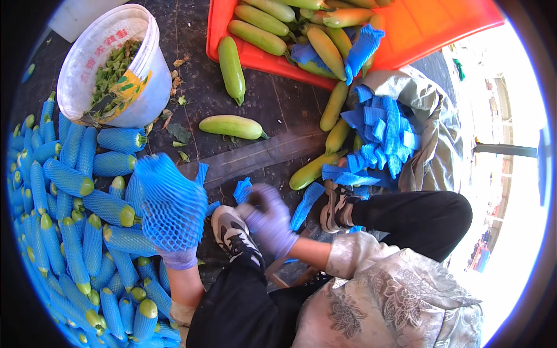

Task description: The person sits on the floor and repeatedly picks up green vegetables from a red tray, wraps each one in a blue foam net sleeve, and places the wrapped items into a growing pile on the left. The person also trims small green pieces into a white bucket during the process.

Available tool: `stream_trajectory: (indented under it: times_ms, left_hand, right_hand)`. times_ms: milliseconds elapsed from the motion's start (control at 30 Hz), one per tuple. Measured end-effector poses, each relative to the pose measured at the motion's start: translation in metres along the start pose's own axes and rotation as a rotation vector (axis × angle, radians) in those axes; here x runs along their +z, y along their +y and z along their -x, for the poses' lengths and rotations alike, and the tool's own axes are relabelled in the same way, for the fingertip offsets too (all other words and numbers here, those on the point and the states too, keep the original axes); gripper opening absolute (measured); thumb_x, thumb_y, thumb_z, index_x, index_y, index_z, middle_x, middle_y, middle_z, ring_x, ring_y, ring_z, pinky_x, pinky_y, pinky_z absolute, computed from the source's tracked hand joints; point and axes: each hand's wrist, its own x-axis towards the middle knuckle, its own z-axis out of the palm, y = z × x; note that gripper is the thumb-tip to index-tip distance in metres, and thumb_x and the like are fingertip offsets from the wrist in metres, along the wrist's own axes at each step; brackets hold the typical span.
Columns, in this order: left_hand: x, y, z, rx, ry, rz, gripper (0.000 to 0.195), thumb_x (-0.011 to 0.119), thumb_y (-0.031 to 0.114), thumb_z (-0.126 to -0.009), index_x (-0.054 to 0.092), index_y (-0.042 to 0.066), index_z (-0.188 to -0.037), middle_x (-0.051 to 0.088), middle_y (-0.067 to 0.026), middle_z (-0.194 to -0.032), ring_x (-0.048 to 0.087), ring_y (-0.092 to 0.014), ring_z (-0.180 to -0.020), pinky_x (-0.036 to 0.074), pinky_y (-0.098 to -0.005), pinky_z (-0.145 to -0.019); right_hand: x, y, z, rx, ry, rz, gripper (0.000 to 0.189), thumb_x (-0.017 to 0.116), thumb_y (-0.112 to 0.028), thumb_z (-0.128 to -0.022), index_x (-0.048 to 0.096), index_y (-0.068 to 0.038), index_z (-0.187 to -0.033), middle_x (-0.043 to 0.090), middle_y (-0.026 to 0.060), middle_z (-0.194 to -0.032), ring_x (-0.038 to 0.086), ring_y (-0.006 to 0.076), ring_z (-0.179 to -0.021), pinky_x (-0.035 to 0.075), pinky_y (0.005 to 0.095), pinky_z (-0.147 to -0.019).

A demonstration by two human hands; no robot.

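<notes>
My left hand (177, 257), in a purple glove, is inside a blue foam net sleeve (174, 204) stretched over it. The net hides its fingers. My right hand (269, 219), also gloved, is blurred above the ground beside my shoe (230, 228). Its thumb and forefinger look apart, and I see nothing between them. A loose blue net (242, 191) lies just beyond that hand. Left of my left hand is a large heap of zucchini in blue nets (78, 256). Ahead, a bare green zucchini (230, 127) lies on the dark ground sheet.
A white bucket (163, 82) with green trimmings stands at the upper left. Bare zucchini (261, 37) fill part of an orange crate (417, 30) at the top. A silvery sack (439, 135) with blue nets (383, 126) sits at the right. Another zucchini (231, 69) lies before the crate.
</notes>
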Motion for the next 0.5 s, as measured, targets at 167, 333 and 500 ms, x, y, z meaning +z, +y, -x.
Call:
stream_trajectory:
  times_ms: [167, 333, 500]
  left_hand:
    - [0.025, 0.02, 0.014, -0.276, -0.143, 0.847, 0.062, 0.067, 0.032, -0.094, 0.049, 0.005, -0.147, 0.065, -0.0133, -0.136, 0.064, -0.027, -0.118, 0.049, -0.0418, -0.105]
    - [-0.024, 0.013, 0.004, -0.449, -0.131, 1.017, 0.064, 0.054, 0.05, -0.102, 0.046, 0.008, -0.15, 0.059, -0.0141, -0.143, 0.062, -0.031, -0.118, 0.042, -0.0466, -0.113]
    - [-0.01, -0.001, 0.013, -0.238, -0.141, 0.498, 0.062, 0.067, 0.042, -0.096, 0.049, 0.009, -0.145, 0.055, -0.0209, -0.142, 0.058, -0.038, -0.124, 0.036, -0.0579, -0.117]
  right_hand:
    - [-0.139, 0.122, -0.097, 0.94, 0.618, -0.503, 0.065, 0.092, -0.053, -0.074, 0.06, -0.019, -0.12, 0.065, 0.0065, -0.117, 0.06, 0.0285, -0.098, 0.049, 0.0492, -0.08]
    - [-0.087, 0.11, -0.081, 0.8, 0.405, -0.489, 0.061, 0.078, -0.053, -0.086, 0.056, -0.01, -0.123, 0.064, 0.0084, -0.102, 0.068, 0.026, -0.085, 0.055, 0.0454, -0.063]
    - [0.013, -0.034, -0.034, 0.461, -0.416, -0.235, 0.068, 0.081, -0.031, -0.085, 0.049, -0.002, -0.137, 0.062, 0.0093, -0.112, 0.066, 0.0207, -0.092, 0.058, 0.0376, -0.077]
